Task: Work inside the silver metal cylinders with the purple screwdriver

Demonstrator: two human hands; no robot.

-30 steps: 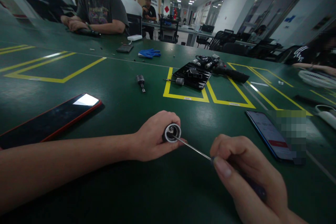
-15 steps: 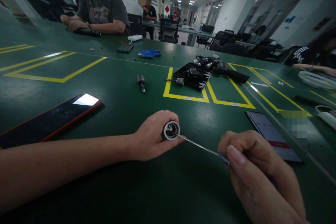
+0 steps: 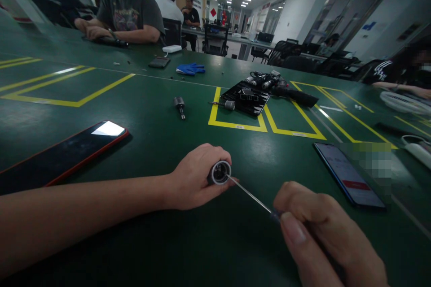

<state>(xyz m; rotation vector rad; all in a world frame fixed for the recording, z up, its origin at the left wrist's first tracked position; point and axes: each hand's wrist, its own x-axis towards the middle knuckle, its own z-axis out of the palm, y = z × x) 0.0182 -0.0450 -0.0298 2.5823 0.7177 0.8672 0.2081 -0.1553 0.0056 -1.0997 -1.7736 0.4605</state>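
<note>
Above the table (image 3: 151, 143), hands (image 3: 193, 179) (image 3: 328, 228) grip cylinder (image 3: 219, 173) (left) and thin tool (image 3: 251, 194) (right); labels (image 3: 239, 127) illegible

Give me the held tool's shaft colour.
The shaft is silver, best seen in the head view.

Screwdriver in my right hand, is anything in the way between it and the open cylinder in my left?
Nothing visible. The screwdriver crosses open space from your right hand to the mouth of the cylinder in your left hand. Inside, it's too dark to tell.
</note>
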